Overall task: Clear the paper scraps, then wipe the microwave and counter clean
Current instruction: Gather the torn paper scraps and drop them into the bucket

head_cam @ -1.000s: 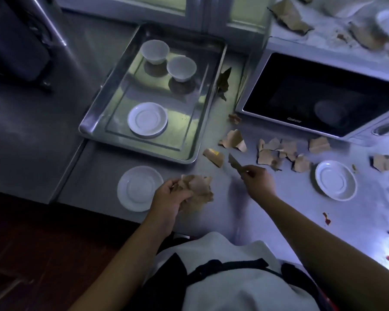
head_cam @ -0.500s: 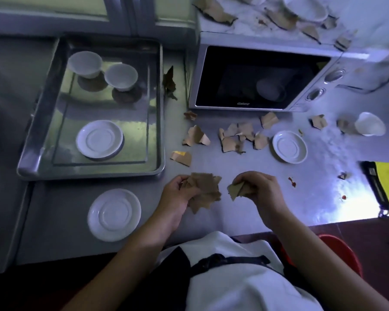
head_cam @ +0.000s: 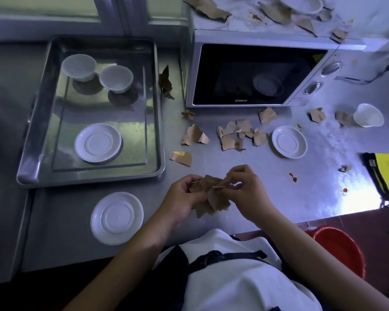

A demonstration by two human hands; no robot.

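Low in the middle of the picture, the left hand [head_cam: 181, 196] grips a bunch of brown paper scraps [head_cam: 208, 198] – the right hand [head_cam: 245, 189] pinches one scrap against it. More loose scraps [head_cam: 236, 135] lie on the counter [head_cam: 222, 221] just in front of the microwave [head_cam: 256, 72], upper right.

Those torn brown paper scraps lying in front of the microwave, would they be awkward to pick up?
The torn brown paper scraps look thin and creased, so probably light and floppy. Curled edges stand off the steel counter, likely giving fingers a hold. A push would probably scatter them.
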